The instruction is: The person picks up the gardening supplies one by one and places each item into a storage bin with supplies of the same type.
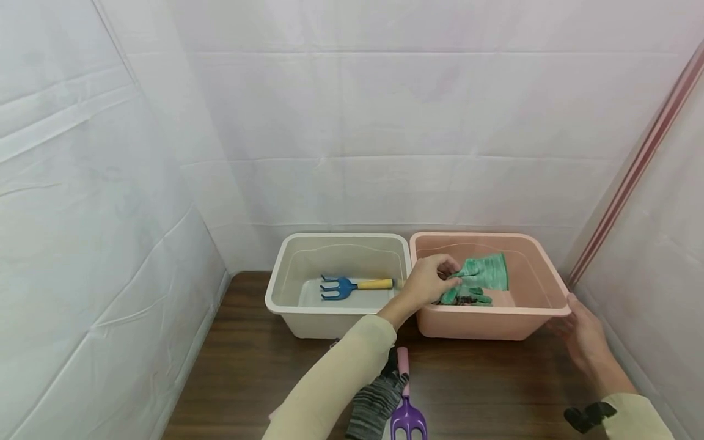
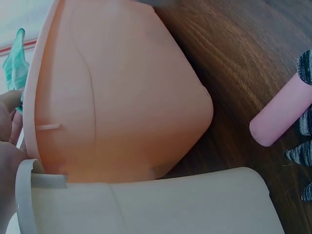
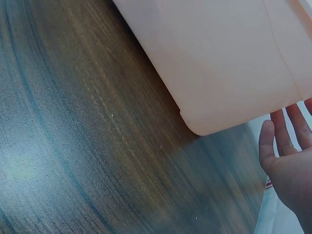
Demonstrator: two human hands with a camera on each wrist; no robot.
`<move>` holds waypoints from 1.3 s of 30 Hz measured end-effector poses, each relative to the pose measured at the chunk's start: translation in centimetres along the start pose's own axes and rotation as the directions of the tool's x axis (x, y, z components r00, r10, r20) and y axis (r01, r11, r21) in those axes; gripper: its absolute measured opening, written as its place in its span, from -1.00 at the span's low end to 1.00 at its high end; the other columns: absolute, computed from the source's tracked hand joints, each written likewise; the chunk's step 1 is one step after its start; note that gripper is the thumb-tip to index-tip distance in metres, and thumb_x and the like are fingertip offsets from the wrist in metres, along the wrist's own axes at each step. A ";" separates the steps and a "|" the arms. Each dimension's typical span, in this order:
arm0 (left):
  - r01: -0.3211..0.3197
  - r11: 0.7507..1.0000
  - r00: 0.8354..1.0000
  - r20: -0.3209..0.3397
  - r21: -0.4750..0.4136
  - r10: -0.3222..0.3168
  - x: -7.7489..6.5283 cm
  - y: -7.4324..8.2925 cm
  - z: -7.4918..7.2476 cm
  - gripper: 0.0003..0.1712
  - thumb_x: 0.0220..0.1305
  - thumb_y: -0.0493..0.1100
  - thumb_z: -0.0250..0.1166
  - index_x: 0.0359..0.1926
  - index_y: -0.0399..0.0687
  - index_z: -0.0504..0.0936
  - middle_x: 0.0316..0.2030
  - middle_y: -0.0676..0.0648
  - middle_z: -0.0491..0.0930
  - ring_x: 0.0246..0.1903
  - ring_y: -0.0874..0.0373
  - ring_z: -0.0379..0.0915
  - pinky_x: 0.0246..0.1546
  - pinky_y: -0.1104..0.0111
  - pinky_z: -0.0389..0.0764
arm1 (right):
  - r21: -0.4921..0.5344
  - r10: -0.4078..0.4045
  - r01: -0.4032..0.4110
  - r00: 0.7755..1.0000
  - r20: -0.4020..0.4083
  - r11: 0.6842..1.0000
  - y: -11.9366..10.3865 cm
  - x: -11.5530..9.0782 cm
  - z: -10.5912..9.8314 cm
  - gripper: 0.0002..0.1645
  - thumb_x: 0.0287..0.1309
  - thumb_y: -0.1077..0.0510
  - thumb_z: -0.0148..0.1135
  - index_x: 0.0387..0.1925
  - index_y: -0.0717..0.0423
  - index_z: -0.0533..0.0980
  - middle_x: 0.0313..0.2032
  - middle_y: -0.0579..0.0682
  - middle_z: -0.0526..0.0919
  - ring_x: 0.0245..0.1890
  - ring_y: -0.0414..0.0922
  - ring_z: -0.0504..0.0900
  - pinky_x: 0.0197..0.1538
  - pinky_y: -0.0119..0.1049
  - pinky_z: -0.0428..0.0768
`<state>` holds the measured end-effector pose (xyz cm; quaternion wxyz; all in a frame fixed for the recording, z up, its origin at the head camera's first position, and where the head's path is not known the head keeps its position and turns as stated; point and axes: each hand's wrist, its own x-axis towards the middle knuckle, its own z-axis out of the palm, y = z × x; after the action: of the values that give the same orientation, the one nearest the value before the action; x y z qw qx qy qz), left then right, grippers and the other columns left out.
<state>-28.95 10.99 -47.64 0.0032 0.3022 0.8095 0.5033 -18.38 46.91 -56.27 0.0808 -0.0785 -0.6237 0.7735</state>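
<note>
My left hand reaches over the pink bin's near-left corner and pinches a green knit glove with thumb and fingertips. The glove's cuff points right, inside the pink bin; its fingers lie near a dark reddish thing at the bin's near wall. In the left wrist view, part of the green glove shows beyond the rim. My right hand holds the pink bin at its right rim, its fingers against the outer wall in the right wrist view.
A whitish bin stands against the pink one's left, holding a blue hand rake with a yellow handle. On the wooden table in front lie a dark grey striped glove and a purple fork with a pink handle. White sheets surround the table.
</note>
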 end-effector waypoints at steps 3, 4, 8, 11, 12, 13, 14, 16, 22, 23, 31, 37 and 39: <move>-0.015 1.000 1.000 0.013 0.028 0.015 0.1 -0.1 0.1 -0.85 0.37 -0.15 0.51 -0.10 0.05 0.71 -0.26 0.19 0.65 -0.25 0.37 0.58 -0.18 0.58 0.59 | -0.003 0.003 -0.003 1.000 -0.006 1.000 0.0 0.0 -0.1 -0.26 0.64 -0.17 0.03 0.65 0.01 0.20 0.11 -0.41 0.65 0.08 -0.38 0.65 -0.03 -0.37 0.67; -0.019 0.999 1.000 0.015 0.037 0.019 0.1 -0.1 0.1 -0.85 0.37 -0.15 0.51 -0.10 0.05 0.71 -0.26 0.19 0.65 -0.26 0.39 0.57 -0.18 0.58 0.58 | -0.003 0.005 -0.005 1.000 -0.009 1.000 0.0 0.0 -0.1 -0.25 0.64 -0.17 0.03 0.65 0.02 0.18 0.12 -0.41 0.65 0.09 -0.38 0.65 -0.03 -0.37 0.67; -0.032 0.998 0.999 0.018 0.062 0.031 0.2 -0.2 0.3 -0.84 0.37 -0.14 0.51 -0.09 0.06 0.71 -0.26 0.20 0.65 -0.26 0.43 0.54 -0.18 0.60 0.57 | -0.012 0.016 -0.016 1.000 -0.020 1.000 -0.1 0.1 -0.1 -0.20 0.63 -0.18 0.05 0.67 0.05 0.13 0.15 -0.41 0.62 0.10 -0.39 0.63 -0.03 -0.38 0.66; -0.033 0.996 0.999 0.017 0.080 0.032 0.4 -0.3 0.3 -0.84 0.37 -0.14 0.51 -0.10 0.06 0.71 -0.26 0.20 0.65 -0.27 0.45 0.53 -0.18 0.61 0.56 | -0.022 0.025 -0.026 0.999 -0.028 0.999 -0.1 0.4 -0.1 -0.17 0.63 -0.20 0.05 0.68 0.06 0.10 0.18 -0.39 0.59 0.10 -0.39 0.62 -0.03 -0.39 0.66; -0.033 0.996 0.999 0.018 0.086 0.032 0.4 -0.3 0.3 -0.84 0.37 -0.14 0.51 -0.10 0.06 0.71 -0.26 0.20 0.65 -0.27 0.45 0.53 -0.18 0.62 0.56 | -0.028 0.028 -0.029 0.999 -0.029 0.999 -0.1 0.4 -0.1 -0.16 0.62 -0.21 0.05 0.68 0.05 0.09 0.20 -0.39 0.58 0.10 -0.38 0.61 -0.03 -0.39 0.65; -0.036 0.995 0.999 0.019 0.092 0.034 0.4 -0.3 0.3 -0.84 0.37 -0.14 0.51 -0.09 0.05 0.71 -0.26 0.20 0.65 -0.27 0.45 0.53 -0.18 0.62 0.56 | -0.031 0.031 -0.032 0.999 -0.032 0.999 -0.1 0.5 -0.1 -0.15 0.62 -0.21 0.04 0.69 0.06 0.08 0.21 -0.39 0.58 0.11 -0.38 0.61 -0.03 -0.40 0.65; -0.037 0.995 0.999 0.021 0.096 0.035 0.4 -0.3 0.3 -0.84 0.37 -0.14 0.51 -0.09 0.05 0.71 -0.25 0.20 0.65 -0.27 0.45 0.53 -0.18 0.62 0.55 | -0.035 0.034 -0.035 0.999 -0.035 0.999 0.0 0.5 -0.1 -0.14 0.62 -0.22 0.04 0.69 0.06 0.07 0.23 -0.38 0.57 0.11 -0.38 0.60 -0.03 -0.40 0.65; -0.041 0.994 0.999 0.023 0.101 0.038 0.4 -0.2 0.2 -0.84 0.37 -0.14 0.51 -0.09 0.05 0.71 -0.25 0.19 0.65 -0.27 0.45 0.53 -0.18 0.63 0.55 | -0.048 0.042 -0.044 0.998 -0.042 0.998 0.0 0.5 -0.1 -0.13 0.62 -0.24 0.03 0.69 0.06 0.05 0.28 -0.37 0.54 0.12 -0.38 0.59 -0.02 -0.41 0.64; -0.037 0.995 0.999 0.030 0.097 0.035 0.2 -0.2 0.4 -0.85 0.39 -0.14 0.49 -0.08 0.06 0.71 -0.26 0.20 0.64 -0.28 0.46 0.52 -0.20 0.62 0.55 | -0.058 0.060 -0.063 0.997 -0.052 0.996 0.0 0.6 -0.3 -0.10 0.61 -0.26 0.02 0.70 0.07 0.03 0.39 -0.33 0.46 0.15 -0.37 0.55 -0.01 -0.41 0.64; -0.037 0.995 0.999 0.031 0.097 0.034 0.2 -0.2 0.4 -0.85 0.39 -0.14 0.49 -0.08 0.06 0.71 -0.26 0.20 0.64 -0.27 0.46 0.52 -0.19 0.62 0.55 | -0.059 0.062 -0.065 0.997 -0.052 0.996 0.0 0.6 -0.3 -0.10 0.61 -0.26 0.02 0.70 0.07 0.02 0.39 -0.33 0.46 0.15 -0.37 0.55 -0.01 -0.41 0.64; -0.034 0.997 0.999 0.041 0.070 0.031 0.4 0.2 0.4 -0.83 0.39 -0.15 0.49 -0.05 0.03 0.72 -0.24 0.18 0.66 -0.26 0.45 0.54 -0.16 0.63 0.56 | -0.023 0.063 -0.065 0.995 -0.072 0.998 -0.3 0.4 -0.2 -0.10 0.62 -0.22 0.05 0.69 0.09 0.02 0.29 -0.34 0.54 0.14 -0.37 0.58 -0.04 -0.39 0.67; -0.035 0.997 0.999 0.038 0.065 0.032 0.6 0.0 0.5 -0.83 0.39 -0.14 0.49 -0.05 0.03 0.71 -0.23 0.18 0.66 -0.25 0.45 0.54 -0.15 0.63 0.57 | -0.016 0.072 -0.073 0.995 -0.072 0.997 -0.4 0.4 -0.2 -0.09 0.61 -0.22 0.06 0.70 0.09 0.01 0.31 -0.34 0.51 0.12 -0.38 0.59 -0.03 -0.38 0.66; -0.033 0.997 0.999 0.040 0.070 0.030 0.6 -0.1 0.5 -0.83 0.40 -0.14 0.48 -0.05 0.03 0.71 -0.23 0.18 0.66 -0.24 0.45 0.54 -0.15 0.62 0.57 | -0.018 0.074 -0.076 0.995 -0.071 0.997 -0.3 0.4 -0.2 -0.08 0.61 -0.23 0.07 0.70 0.09 0.00 0.34 -0.32 0.48 0.13 -0.37 0.58 -0.03 -0.39 0.66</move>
<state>-29.33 11.69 -47.77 0.0003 0.3246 0.8217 0.4684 -18.67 47.26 -56.06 0.0728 -0.1300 -0.6250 0.7663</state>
